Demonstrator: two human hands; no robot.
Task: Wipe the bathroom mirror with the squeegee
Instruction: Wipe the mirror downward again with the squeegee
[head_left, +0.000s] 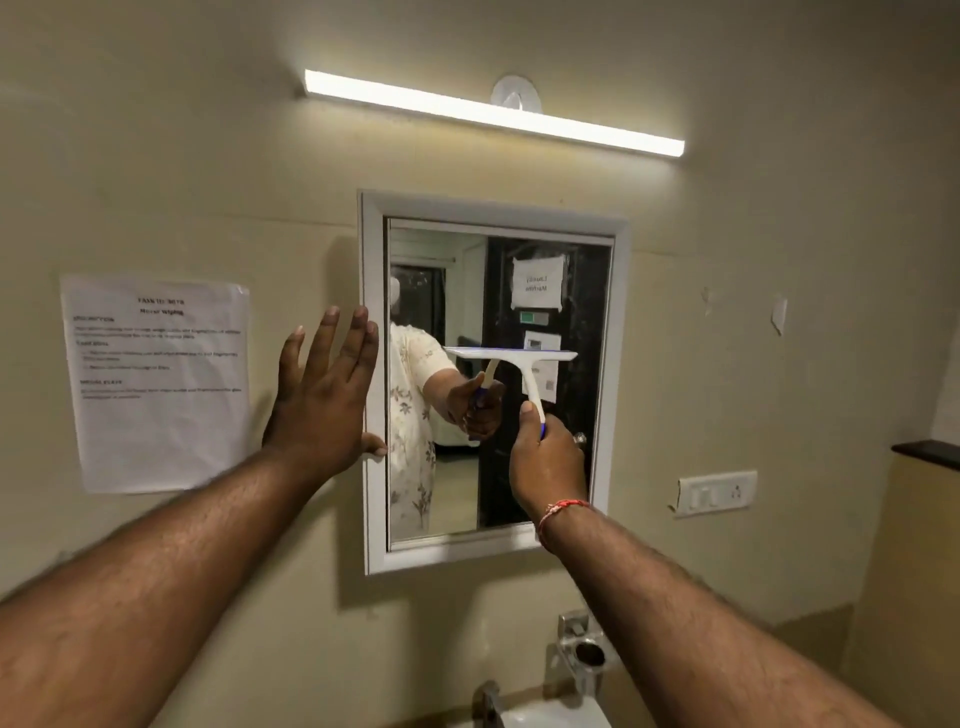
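Note:
A mirror with a white frame hangs on the beige wall ahead of me. My right hand grips the blue-and-white handle of a white squeegee, whose blade lies level against the glass at about mid-height. My left hand is flat and spread, fingers pointing up, pressed on the wall and the frame's left edge. The glass reflects my arm, the squeegee and a dark door with papers on it.
A printed sheet is taped to the wall left of the mirror. A lit tube light runs above it. A switch plate sits to the right. Below are a chrome holder, a tap and a white basin.

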